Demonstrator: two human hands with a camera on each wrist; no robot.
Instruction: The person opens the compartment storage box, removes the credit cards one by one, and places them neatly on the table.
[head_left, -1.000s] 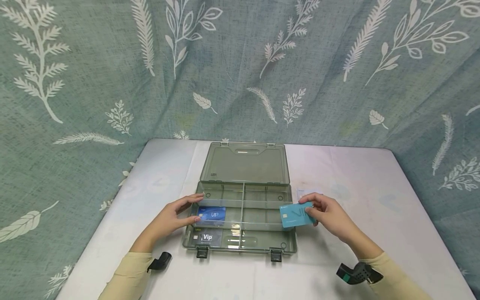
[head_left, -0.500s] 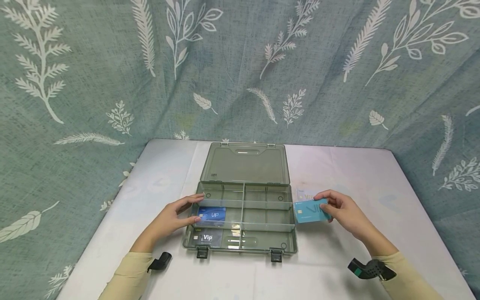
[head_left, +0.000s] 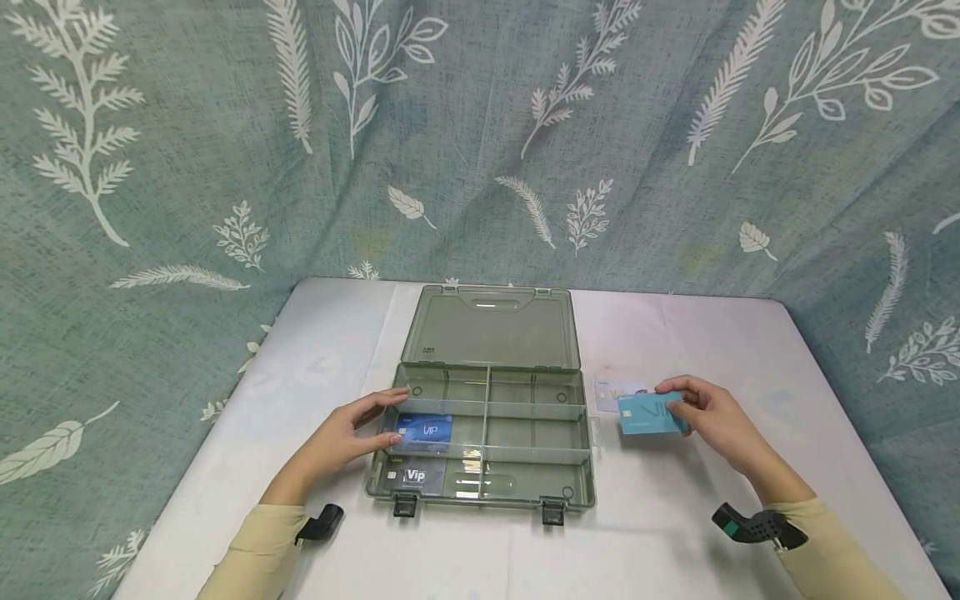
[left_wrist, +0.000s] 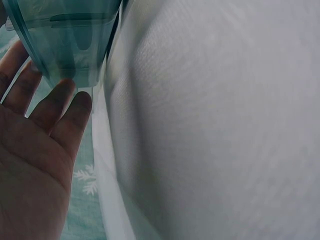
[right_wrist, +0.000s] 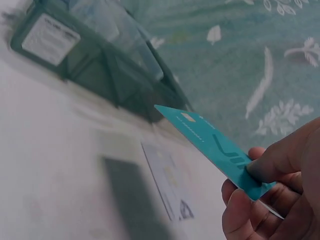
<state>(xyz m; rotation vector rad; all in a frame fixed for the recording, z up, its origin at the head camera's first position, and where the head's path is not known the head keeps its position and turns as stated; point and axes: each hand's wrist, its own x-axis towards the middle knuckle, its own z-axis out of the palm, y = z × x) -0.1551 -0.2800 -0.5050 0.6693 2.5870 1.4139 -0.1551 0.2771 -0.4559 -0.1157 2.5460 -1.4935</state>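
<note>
Between the translucent grey-green plastic box (head_left: pixel 532 480) and the right edge of the white cloth-covered table (head_left: pixel 795 417), the right hand (head_left: pixel 708 417) pinches a thin, rectangular teal card (head_left: pixel 645 414) in thumb and fingers, clear above a pale card (head_left: pixel 617 392) lying flat on the cloth. At the box's left edge the left hand (head_left: pixel 342 432) rests, fingers and thumb spread loosely apart; straight dividers frame a shiny blue card (head_left: pixel 429 430) in the middle-left compartment and a dark card (head_left: pixel 415 476) in the front-left.

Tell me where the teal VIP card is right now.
In the head view, the teal VIP card is right of the open box, pinched by the right hand and partly covering the lower right of the pale card.
</note>
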